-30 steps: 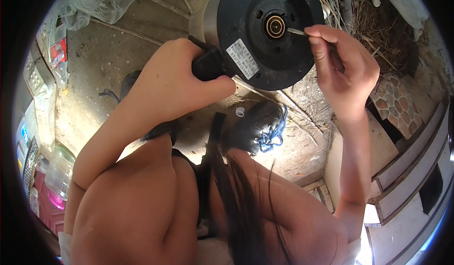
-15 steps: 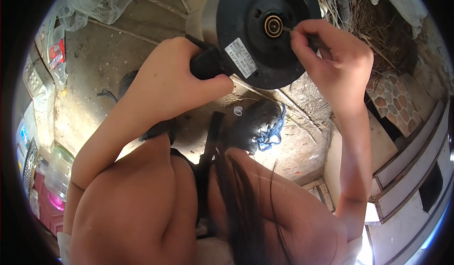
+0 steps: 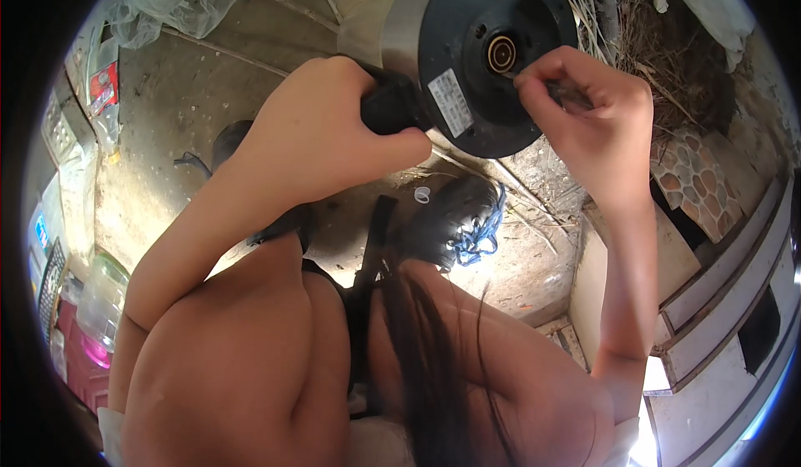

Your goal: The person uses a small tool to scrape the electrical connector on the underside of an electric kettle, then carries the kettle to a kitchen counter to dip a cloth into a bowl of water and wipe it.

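An electric kettle (image 3: 450, 29) is tipped on its side, its round black underside facing me. Wrapped around its black handle (image 3: 390, 107), my left hand (image 3: 309, 133) holds it up. In the middle of the underside is the round connector socket (image 3: 501, 53) with brass-coloured rings. My right hand (image 3: 596, 108) pinches at the socket's lower right edge; a thin, slim item seems to be between thumb and forefinger, too small to name. A white printed label (image 3: 450, 102) is stuck on the underside near the handle.
Below the kettle are my shoes, one with blue laces (image 3: 477, 238). A small clear ring (image 3: 422, 194) lies on the ground. Clear plastic sheeting (image 3: 175, 0) and a plastic bottle (image 3: 107, 104) are at the left; dry stalks, a stone-patterned tile (image 3: 697, 179) and stacked boards (image 3: 717, 300) at the right.
The kettle has shifted right and turned slightly, along with my left hand. My right fingertips have gone slightly lower beside the socket, and the slim item shows less.
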Motion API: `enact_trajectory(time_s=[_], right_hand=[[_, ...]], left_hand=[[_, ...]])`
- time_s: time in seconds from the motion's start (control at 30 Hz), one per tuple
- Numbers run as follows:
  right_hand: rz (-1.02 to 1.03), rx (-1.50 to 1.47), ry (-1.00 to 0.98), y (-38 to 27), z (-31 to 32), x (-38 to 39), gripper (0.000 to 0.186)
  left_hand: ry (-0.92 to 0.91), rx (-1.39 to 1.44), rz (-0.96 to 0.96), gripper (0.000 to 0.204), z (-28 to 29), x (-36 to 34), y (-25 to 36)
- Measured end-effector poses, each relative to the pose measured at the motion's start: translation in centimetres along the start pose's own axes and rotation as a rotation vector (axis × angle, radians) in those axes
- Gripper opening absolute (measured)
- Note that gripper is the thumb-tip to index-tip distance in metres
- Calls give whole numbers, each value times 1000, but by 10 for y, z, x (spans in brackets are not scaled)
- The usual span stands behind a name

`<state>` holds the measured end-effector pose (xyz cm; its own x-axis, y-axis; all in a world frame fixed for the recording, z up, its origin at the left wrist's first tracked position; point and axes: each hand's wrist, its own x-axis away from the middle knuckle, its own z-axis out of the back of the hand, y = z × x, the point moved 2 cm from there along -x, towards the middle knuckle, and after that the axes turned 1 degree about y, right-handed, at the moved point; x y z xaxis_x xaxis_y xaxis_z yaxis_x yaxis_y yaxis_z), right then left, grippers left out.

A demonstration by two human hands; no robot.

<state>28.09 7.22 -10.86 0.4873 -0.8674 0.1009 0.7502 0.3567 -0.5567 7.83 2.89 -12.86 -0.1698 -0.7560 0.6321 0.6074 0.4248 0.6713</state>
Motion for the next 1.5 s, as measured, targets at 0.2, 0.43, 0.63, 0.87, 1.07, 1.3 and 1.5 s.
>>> enact_trajectory(time_s=[0.2,0.43,0.63,0.87,1.07,1.3,1.5], right_hand=[[41,101,-95,12,11,-21,9],[419,205,160,6,14,-29,11],[410,262,235,12,9,-13,7],[472,266,176,16,6,0,8],[402,213,136,6,1,1,9],[48,-69,232,15,20,4,6],[-357,-535,719,50,51,57,7]], left_hand=[[-45,-14,-60,35,-1,0,4],[-44,64,-22,33,-3,-1,-4],[-32,90,-29,33,-3,0,-7],[20,81,-102,33,-5,2,-2],[-26,83,-36,35,-2,1,-3],[-94,10,-106,33,-2,-2,-6],[-330,887,99,19,12,15,-12]])
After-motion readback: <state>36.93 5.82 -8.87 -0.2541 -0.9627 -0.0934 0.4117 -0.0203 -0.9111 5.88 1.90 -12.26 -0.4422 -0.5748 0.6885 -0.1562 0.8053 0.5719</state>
